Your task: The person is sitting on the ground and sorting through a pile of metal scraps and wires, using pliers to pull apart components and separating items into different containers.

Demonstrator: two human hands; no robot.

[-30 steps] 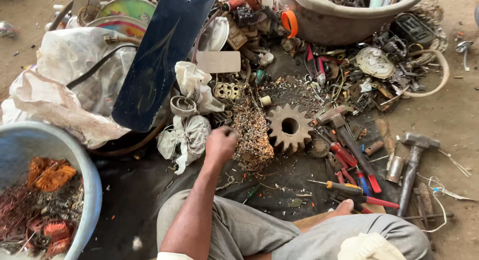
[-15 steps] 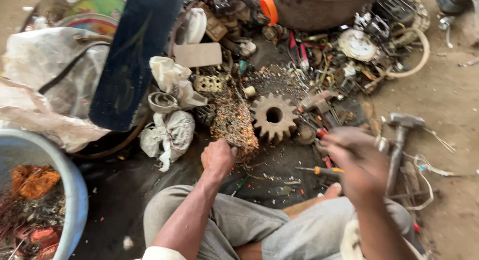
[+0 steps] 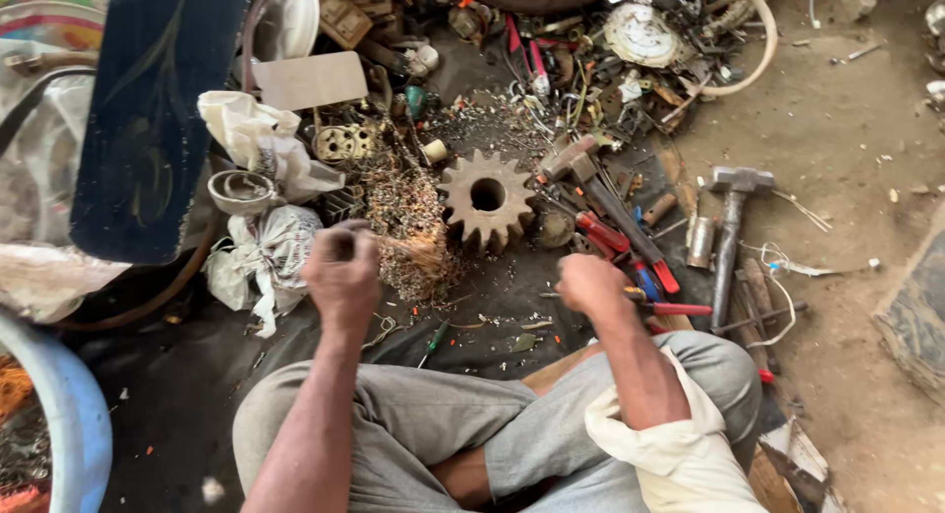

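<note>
The person sits cross-legged on the floor (image 3: 847, 306), both forearms reaching forward over the knees. The left hand (image 3: 342, 269) is curled into a fist, knuckles up, clamped on a tuft of thin wire (image 3: 418, 252) that trails right into the tangled heap beside the rusty gear (image 3: 486, 198). The right hand (image 3: 592, 287) is also balled tight, just in front of the right knee and beside the red-handled screwdrivers (image 3: 630, 267); whether it grips anything cannot be told. The two fists are well apart, the gear lying beyond the gap between them. A hammer (image 3: 730, 232) lies further right on the dirt, and a blue tub (image 3: 74, 415) stands at the left edge. Half a second ago the right hand was raised and blurred above the tools; now it has dropped lower and nearer the knee, while the left has stayed by the wire heap
</note>
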